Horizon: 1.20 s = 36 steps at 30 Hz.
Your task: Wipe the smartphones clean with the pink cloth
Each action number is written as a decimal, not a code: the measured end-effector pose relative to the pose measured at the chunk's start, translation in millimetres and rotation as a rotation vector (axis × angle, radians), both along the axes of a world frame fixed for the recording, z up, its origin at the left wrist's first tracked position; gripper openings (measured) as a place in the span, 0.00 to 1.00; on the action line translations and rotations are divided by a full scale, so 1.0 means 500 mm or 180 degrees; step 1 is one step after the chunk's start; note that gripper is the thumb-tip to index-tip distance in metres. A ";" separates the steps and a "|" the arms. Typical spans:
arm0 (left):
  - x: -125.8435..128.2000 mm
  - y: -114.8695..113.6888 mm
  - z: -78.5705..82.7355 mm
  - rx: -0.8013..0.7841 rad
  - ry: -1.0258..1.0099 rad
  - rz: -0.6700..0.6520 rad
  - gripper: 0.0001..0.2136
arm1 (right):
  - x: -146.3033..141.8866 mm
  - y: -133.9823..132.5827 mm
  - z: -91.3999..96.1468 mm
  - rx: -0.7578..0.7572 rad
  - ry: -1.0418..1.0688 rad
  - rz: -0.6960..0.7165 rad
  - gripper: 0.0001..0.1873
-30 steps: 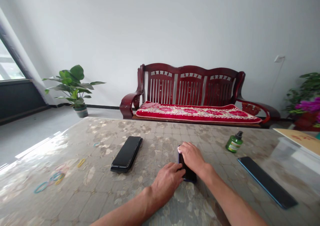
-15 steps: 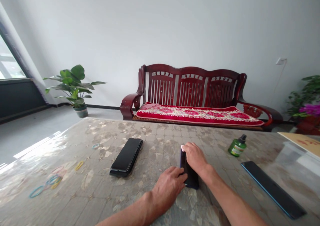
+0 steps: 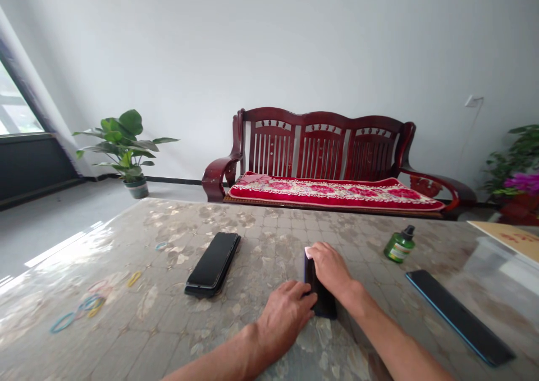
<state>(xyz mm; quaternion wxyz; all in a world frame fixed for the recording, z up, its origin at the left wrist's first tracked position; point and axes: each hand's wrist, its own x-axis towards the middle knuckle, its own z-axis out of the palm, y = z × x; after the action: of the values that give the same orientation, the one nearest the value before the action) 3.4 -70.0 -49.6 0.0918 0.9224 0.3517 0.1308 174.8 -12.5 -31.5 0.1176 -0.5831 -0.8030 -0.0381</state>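
Note:
A dark smartphone [image 3: 323, 303] lies on the table in front of me, partly covered by both hands. My left hand [image 3: 284, 311] holds it at its lower left edge, fingers curled over the side and onto the screen. Over its upper end is my right hand [image 3: 330, 266], fingers closed and pressed down. A small white piece like a wipe [image 3: 309, 252] peeks out at the right fingertips; most of it is hidden. To the left rests a stack of black smartphones [image 3: 214, 263]. Another phone with a blue edge [image 3: 458, 316] lies to the right.
A green bottle with a black top [image 3: 399, 246] stands at the right, near a clear plastic box [image 3: 497, 263] and a tan board [image 3: 511, 241]. Coloured rubber bands [image 3: 84, 308] are scattered at the left. Beyond the table [image 3: 168, 325] stands a red wooden bench [image 3: 320, 145].
My right hand has shifted very slightly toward me on the phone. The left hand stays almost in place, and the other things have not moved.

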 end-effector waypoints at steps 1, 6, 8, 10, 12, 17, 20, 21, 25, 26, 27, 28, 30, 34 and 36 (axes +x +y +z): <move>0.000 0.000 0.001 -0.0024 0.0006 0.0001 0.07 | 0.000 -0.002 0.000 -0.0003 0.0005 0.0009 0.15; -0.002 -0.001 0.003 -0.0073 -0.0053 0.0027 0.08 | 0.003 -0.038 0.002 -0.0088 -0.0002 0.0306 0.16; -0.002 -0.001 0.001 -0.0073 -0.0094 0.0040 0.09 | 0.006 -0.043 0.002 -0.0107 -0.0010 0.0408 0.17; -0.002 -0.002 0.000 -0.0070 -0.0116 0.0045 0.09 | 0.008 -0.033 0.001 -0.0106 0.0021 0.0407 0.17; -0.001 -0.003 -0.002 -0.0057 -0.0103 0.0055 0.09 | 0.009 -0.015 -0.002 -0.0075 0.0068 0.0314 0.17; -0.001 -0.001 -0.004 -0.0036 -0.0068 0.0097 0.09 | 0.004 0.000 -0.006 -0.0008 0.0133 0.0141 0.16; -0.001 0.000 0.000 -0.0053 -0.0070 0.0106 0.08 | 0.002 -0.026 -0.002 -0.0023 0.0098 0.0280 0.16; -0.001 0.000 0.002 -0.0067 -0.0056 0.0110 0.08 | 0.003 -0.034 -0.001 -0.0032 0.0081 0.0348 0.16; 0.000 -0.001 0.002 -0.0079 -0.0052 0.0104 0.09 | 0.008 -0.037 0.000 -0.0018 0.0049 0.0410 0.17; 0.000 -0.002 -0.001 -0.0063 -0.0067 0.0101 0.09 | 0.010 -0.030 -0.001 -0.0005 0.0058 0.0354 0.17; 0.000 -0.002 -0.003 -0.0040 -0.0086 0.0105 0.09 | 0.011 -0.021 -0.002 0.0008 0.0072 0.0279 0.18; 0.000 -0.002 -0.005 -0.0016 -0.0100 0.0112 0.09 | 0.011 -0.012 -0.003 0.0019 0.0088 0.0201 0.17; 0.000 -0.002 -0.007 0.0013 -0.0115 0.0132 0.09 | 0.010 -0.002 -0.005 0.0034 0.0127 0.0097 0.17; -0.001 -0.002 -0.001 -0.0042 -0.0086 0.0130 0.09 | 0.007 -0.024 -0.002 -0.0013 0.0134 0.0201 0.17; -0.001 -0.002 0.004 -0.0058 -0.0079 0.0128 0.09 | 0.009 -0.042 0.001 -0.0028 0.0123 0.0332 0.17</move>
<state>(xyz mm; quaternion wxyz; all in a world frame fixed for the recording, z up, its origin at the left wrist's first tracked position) 3.2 -71.2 -47.8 0.1019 0.9126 0.3702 0.1408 179.4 -33.3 -30.9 0.1324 -0.5416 -0.8300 -0.0171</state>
